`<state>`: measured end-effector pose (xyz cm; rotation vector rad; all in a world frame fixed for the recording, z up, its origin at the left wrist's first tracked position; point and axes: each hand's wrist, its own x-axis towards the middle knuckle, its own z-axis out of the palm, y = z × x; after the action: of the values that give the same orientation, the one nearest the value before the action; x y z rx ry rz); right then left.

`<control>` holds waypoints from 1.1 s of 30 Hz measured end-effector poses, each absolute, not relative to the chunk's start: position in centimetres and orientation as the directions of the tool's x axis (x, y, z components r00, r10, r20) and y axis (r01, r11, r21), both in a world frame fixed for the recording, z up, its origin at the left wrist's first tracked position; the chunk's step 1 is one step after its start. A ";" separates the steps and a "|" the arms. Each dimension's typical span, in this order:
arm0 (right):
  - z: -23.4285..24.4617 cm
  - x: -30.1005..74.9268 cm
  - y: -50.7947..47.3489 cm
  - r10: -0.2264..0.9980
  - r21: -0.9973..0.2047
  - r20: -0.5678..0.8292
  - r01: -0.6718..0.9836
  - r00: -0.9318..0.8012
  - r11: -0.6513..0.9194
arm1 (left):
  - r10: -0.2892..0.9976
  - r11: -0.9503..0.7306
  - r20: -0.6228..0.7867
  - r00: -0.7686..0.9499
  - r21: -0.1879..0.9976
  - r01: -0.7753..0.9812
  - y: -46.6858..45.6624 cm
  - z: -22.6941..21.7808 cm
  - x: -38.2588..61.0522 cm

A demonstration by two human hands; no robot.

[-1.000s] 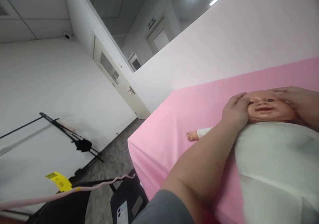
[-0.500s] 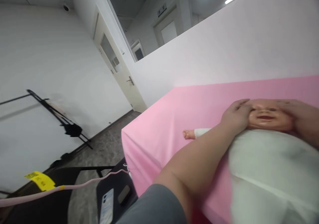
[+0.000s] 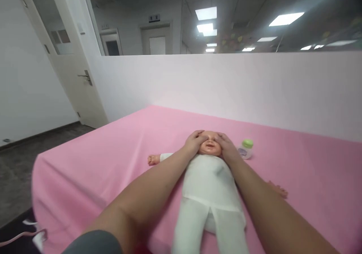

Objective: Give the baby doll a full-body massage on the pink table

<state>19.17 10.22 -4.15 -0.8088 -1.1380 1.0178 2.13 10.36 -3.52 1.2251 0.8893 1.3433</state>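
Observation:
A baby doll (image 3: 210, 178) in white clothing lies on its back on the pink cloth (image 3: 121, 141), its head away from me. My left hand (image 3: 193, 144) cups the left side of the doll's head, its thumb lying across the brow near the eye. On the opposite side my right hand (image 3: 227, 147) is wrapped round the head in the same way, thumb by the other eye. Between the hands the doll's open mouth shows; its eyes are mostly covered. One doll hand (image 3: 154, 159) sticks out past my left forearm, the other (image 3: 278, 190) past my right.
A small clear jar with a green lid (image 3: 246, 149) stands on the cloth just right of my right hand. Behind the table runs a white half wall (image 3: 226, 84) with glass above. A door (image 3: 70, 69) is at the left. A pink cord (image 3: 21, 237) hangs by the front left corner.
My view has swung right and levelled, so doll and hands sit nearer the middle. The jar has come into view. Both hands stay on the doll's head, thumbs now further over the eyes.

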 end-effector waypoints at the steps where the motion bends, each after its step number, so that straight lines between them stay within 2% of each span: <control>1: -4.2 19.3 10.2 0.953 -0.924 0.300 -0.234 0.047 0.303 | 0.979 -0.159 0.183 0.089 0.961 -0.225 10.4 -3.6 2.1; 3: -4.1 19.5 10.1 0.961 -0.927 0.273 -0.258 0.037 0.273 | 0.979 -0.163 0.188 0.078 0.953 -0.255 10.4 -3.7 2.2; 11: -3.5 19.3 9.4 0.934 -0.927 0.348 -0.117 0.079 0.356 | 0.987 -0.142 0.160 0.031 0.937 -0.318 10.2 -3.7 2.7; 18: -3.9 19.2 9.6 0.938 -0.926 0.334 -0.155 0.090 0.345 | 0.993 -0.111 0.120 0.019 0.957 -0.269 9.5 -2.9 2.8; 25: -4.3 19.6 9.9 0.952 -0.936 0.291 -0.180 0.094 0.304 | 0.993 -0.113 0.114 -0.009 0.969 -0.219 8.9 -2.0 2.7; 33: -4.4 19.3 9.9 0.949 -0.927 0.303 -0.201 0.091 0.315 | 0.992 -0.129 0.125 -0.034 0.976 -0.173 7.9 -1.1 2.6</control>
<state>19.33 9.86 -4.36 -0.8512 -1.1448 1.0294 2.55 7.91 -1.15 1.1577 1.0314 1.3975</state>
